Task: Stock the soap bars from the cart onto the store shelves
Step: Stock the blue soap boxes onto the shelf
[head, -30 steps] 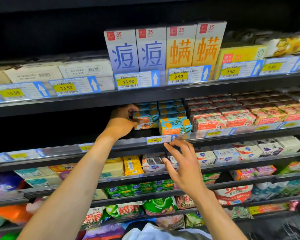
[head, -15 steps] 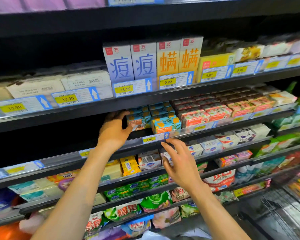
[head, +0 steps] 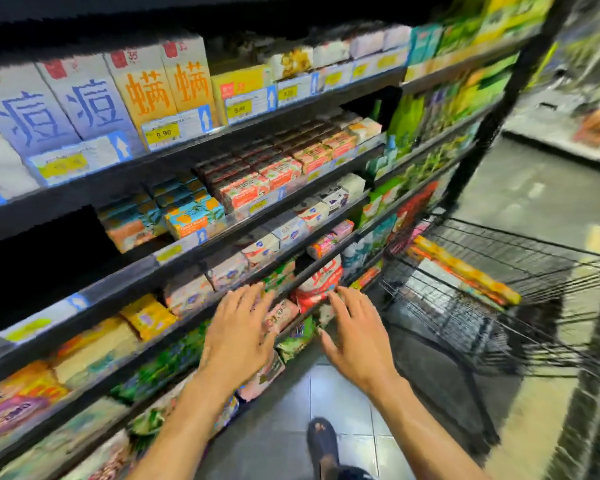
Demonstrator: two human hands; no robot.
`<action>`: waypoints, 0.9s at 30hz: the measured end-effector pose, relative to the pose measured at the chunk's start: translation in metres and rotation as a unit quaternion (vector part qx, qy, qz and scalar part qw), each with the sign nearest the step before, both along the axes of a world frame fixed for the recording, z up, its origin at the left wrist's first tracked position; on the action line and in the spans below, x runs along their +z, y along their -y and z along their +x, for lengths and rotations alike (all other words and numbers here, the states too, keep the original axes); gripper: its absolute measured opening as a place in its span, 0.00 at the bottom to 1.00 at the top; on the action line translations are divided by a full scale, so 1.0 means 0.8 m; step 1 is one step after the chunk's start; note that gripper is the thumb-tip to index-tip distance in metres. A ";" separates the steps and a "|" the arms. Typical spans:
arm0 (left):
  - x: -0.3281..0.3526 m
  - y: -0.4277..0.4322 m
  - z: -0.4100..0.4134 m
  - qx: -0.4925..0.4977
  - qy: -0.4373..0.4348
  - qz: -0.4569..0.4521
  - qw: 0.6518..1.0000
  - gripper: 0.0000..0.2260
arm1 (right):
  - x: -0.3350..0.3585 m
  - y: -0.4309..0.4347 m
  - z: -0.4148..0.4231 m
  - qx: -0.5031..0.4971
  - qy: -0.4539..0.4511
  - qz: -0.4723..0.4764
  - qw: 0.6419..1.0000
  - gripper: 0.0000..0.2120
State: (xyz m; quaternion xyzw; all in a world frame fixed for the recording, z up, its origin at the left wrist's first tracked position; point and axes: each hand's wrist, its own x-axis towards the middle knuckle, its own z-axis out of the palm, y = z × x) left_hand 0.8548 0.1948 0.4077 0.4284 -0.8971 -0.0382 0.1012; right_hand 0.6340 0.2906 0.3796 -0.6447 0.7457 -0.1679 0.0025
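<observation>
Blue-and-orange soap bars (head: pixel 191 216) sit stacked on the middle shelf (head: pixel 201 252), with pink-and-white soap boxes (head: pixel 250 190) to their right. My left hand (head: pixel 239 336) hovers in front of the lower shelves, fingers spread and holding nothing. My right hand (head: pixel 355 336) is beside it, also spread and holding nothing, stretched toward the black wire cart (head: pixel 499 296) at the right. Long orange and yellow packs (head: pixel 465 271) lie in the cart. The picture is motion-blurred.
Tall blue and orange cartons (head: pixel 118 98) with yellow price tags stand on the upper shelf. Bagged goods fill the lower shelves (head: pixel 160 368). A black upright post (head: pixel 482 133) ends the shelving. My sandalled foot (head: pixel 323 441) is on the tiled floor.
My left hand has let go of the blue-and-orange soap stack and dropped down. Both hands have moved down and right, and my view has swung right so the cart shows.
</observation>
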 end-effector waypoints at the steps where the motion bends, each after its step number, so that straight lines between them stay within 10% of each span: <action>1: -0.004 -0.005 -0.020 -0.018 0.002 0.012 1.000 0.29 | -0.002 -0.014 -0.019 -0.017 0.000 0.002 1.000 0.33; 27: -0.102 -0.027 -0.735 -0.296 0.067 0.077 0.950 0.28 | -0.105 -0.191 -0.613 -0.344 0.087 0.076 0.932 0.36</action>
